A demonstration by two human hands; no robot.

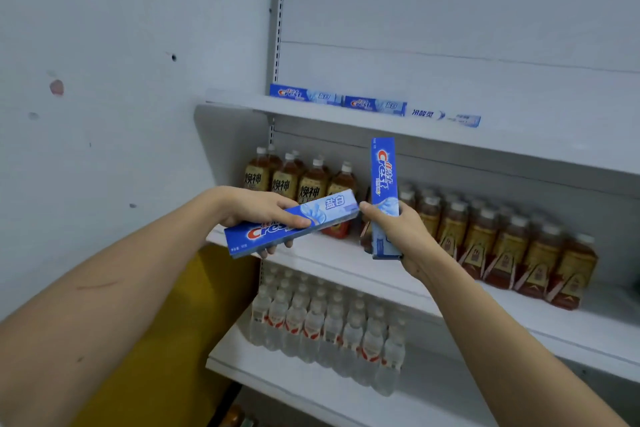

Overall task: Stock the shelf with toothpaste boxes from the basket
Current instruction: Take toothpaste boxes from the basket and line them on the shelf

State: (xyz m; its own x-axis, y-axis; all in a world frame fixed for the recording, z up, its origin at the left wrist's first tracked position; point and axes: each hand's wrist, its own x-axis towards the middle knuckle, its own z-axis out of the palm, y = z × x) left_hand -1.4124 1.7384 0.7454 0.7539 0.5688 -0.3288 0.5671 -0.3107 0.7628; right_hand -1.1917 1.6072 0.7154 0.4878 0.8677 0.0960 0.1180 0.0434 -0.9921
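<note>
My left hand (258, 210) grips a blue toothpaste box (332, 210) that lies nearly level, slanting up to the right, in front of the middle shelf. My right hand (403, 236) holds a second blue toothpaste box (382, 170) upright, just right of the first box's end. On the top shelf (502, 142) three toothpaste boxes stand in a row along the back: two blue ones (303, 94) (374, 105) and a white one (446, 117). The basket is out of view.
Brown tea bottles (502, 239) fill the middle shelf (346, 263) behind my hands. Clear water bottles (325, 322) stand on the lower shelf (277, 371). A white wall (104, 80) lies to the left, with something yellow (173, 340) below it.
</note>
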